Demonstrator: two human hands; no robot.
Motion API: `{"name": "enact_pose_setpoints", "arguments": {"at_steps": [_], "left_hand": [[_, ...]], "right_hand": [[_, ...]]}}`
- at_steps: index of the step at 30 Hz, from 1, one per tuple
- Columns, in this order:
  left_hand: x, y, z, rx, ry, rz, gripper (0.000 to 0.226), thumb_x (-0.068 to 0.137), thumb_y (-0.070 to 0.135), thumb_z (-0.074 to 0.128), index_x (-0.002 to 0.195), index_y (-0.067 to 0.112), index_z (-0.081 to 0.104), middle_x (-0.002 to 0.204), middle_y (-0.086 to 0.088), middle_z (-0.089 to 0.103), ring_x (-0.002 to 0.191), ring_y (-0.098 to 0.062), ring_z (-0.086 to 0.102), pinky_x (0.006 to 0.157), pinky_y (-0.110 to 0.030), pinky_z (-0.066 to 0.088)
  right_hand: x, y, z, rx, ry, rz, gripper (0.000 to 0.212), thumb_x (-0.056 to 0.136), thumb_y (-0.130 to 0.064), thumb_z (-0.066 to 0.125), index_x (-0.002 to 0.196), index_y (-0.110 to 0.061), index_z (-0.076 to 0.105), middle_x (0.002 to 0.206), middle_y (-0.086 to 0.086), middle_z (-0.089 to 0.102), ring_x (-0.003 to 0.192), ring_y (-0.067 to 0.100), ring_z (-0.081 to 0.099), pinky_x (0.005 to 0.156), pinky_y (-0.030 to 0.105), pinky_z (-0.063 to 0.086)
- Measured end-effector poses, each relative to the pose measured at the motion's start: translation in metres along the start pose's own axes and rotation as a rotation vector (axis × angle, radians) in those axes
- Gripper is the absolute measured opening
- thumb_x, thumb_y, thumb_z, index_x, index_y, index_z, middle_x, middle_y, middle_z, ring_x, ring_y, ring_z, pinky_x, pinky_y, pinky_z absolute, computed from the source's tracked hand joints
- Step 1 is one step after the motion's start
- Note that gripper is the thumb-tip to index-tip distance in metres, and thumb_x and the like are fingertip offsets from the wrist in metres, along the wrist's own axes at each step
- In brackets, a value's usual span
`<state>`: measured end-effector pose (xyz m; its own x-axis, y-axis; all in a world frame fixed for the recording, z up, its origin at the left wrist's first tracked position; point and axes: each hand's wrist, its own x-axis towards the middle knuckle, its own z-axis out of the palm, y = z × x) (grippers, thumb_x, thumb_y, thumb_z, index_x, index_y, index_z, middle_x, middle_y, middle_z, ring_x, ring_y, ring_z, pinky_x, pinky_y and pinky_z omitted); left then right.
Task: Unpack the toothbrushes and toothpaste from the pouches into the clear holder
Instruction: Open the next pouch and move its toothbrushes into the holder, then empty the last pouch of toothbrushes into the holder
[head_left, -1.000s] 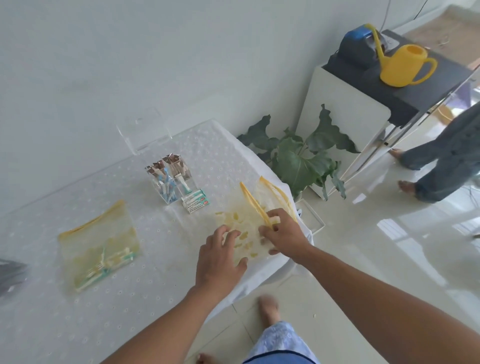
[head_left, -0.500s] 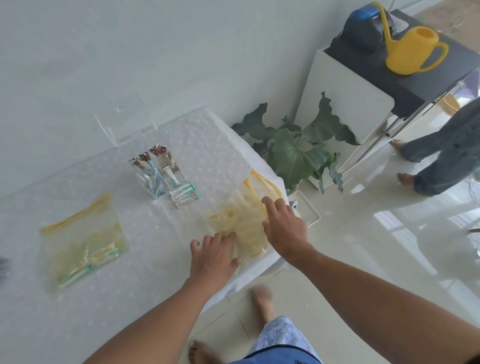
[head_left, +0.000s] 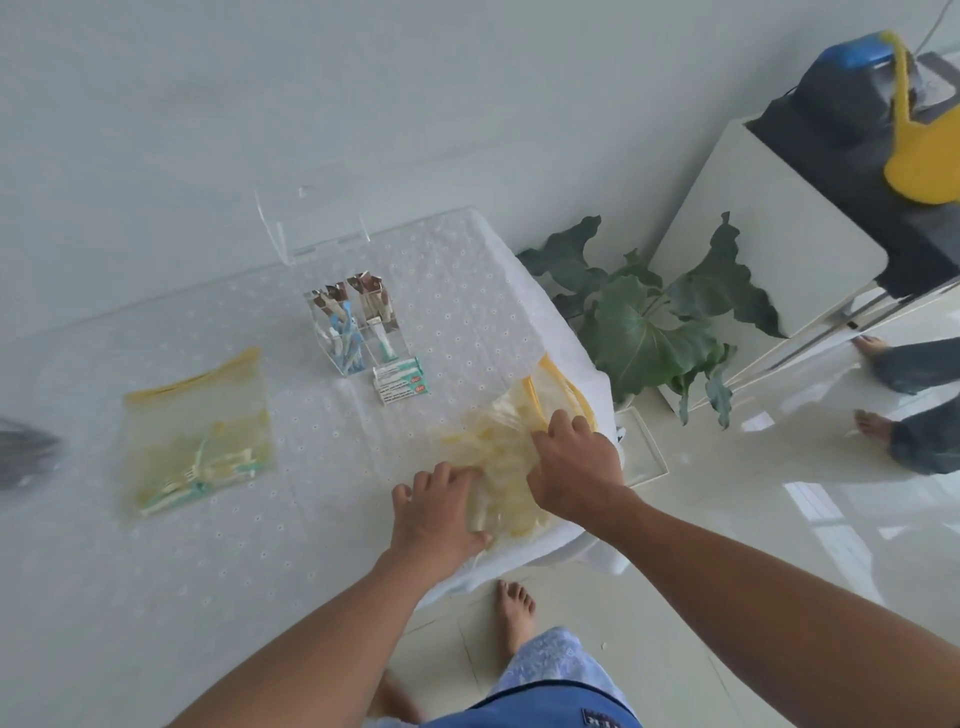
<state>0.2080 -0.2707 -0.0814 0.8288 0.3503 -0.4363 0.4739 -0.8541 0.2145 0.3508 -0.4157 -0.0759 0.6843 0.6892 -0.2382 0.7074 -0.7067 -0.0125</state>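
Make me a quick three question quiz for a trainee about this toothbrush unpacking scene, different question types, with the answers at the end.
1. True or false: the clear holder already has items standing in it.
2. Multiple choice: the left hand is A) lifting the holder, B) pressing on the near pouch, C) touching the plant.
3. Fill in: the far pouch, which neither hand touches, lies to the ____ of the holder.

Key:
1. True; several packets stand upright inside.
2. B; the right hand is at that pouch's yellow-edged mouth.
3. Left; small toothpaste boxes lie just in front of the holder.
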Motion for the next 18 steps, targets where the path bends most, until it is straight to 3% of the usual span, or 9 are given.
{"name": "enact_pose_setpoints", "arguments": {"at_steps": [3, 7, 10, 13, 18], "left_hand": [[-0.004, -0.003, -0.001, -0.073, 0.008, 0.001, 0.066, 0.081, 0.06, 0.065, 0.141, 0.042, 0.043, 0.136, 0.01, 0.047, 0.13, -0.02, 0.045, 0.105, -0.043, 0.03], [-0.014, -0.018, -0.001, -0.232, 0.093, -0.003, 0.049, 0.091, 0.052, 0.059, 0.138, 0.039, 0.052, 0.136, 0.013, 0.052, 0.128, -0.015, 0.049, 0.106, -0.038, 0.032], [-0.025, -0.039, 0.0, -0.313, 0.147, -0.034, 0.039, 0.095, 0.042, 0.058, 0.134, 0.036, 0.056, 0.132, 0.013, 0.056, 0.125, -0.013, 0.052, 0.105, -0.036, 0.035], [-0.041, -0.072, 0.001, -0.349, 0.153, -0.075, 0.036, 0.097, 0.037, 0.057, 0.133, 0.034, 0.057, 0.13, 0.014, 0.057, 0.124, -0.012, 0.053, 0.104, -0.035, 0.037], [-0.072, -0.146, -0.001, -0.345, 0.165, -0.141, 0.035, 0.099, 0.035, 0.056, 0.134, 0.031, 0.058, 0.132, 0.013, 0.058, 0.125, -0.013, 0.053, 0.104, -0.034, 0.039]], "right_hand": [[0.007, -0.007, -0.002, 0.0, 0.213, -0.081, 0.019, 0.077, -0.031, 0.064, 0.078, -0.012, 0.066, 0.082, 0.005, 0.052, 0.068, 0.025, 0.044, 0.056, 0.033, 0.037], [0.014, -0.03, -0.014, 0.091, 0.318, -0.178, 0.022, 0.084, -0.033, 0.059, 0.085, -0.014, 0.07, 0.078, 0.002, 0.06, 0.066, 0.025, 0.051, 0.057, 0.035, 0.043], [0.016, -0.054, -0.023, 0.145, 0.242, -0.211, 0.03, 0.091, -0.039, 0.052, 0.101, -0.017, 0.069, 0.084, -0.001, 0.065, 0.074, 0.025, 0.061, 0.059, 0.034, 0.048], [0.021, -0.084, -0.029, 0.204, 0.105, -0.192, 0.035, 0.098, -0.044, 0.046, 0.122, -0.023, 0.06, 0.103, -0.004, 0.067, 0.093, 0.024, 0.066, 0.069, 0.036, 0.053], [0.027, -0.139, -0.022, 0.259, -0.002, -0.142, 0.04, 0.099, -0.05, 0.043, 0.131, -0.027, 0.053, 0.113, -0.006, 0.068, 0.104, 0.024, 0.067, 0.081, 0.037, 0.053]]}}
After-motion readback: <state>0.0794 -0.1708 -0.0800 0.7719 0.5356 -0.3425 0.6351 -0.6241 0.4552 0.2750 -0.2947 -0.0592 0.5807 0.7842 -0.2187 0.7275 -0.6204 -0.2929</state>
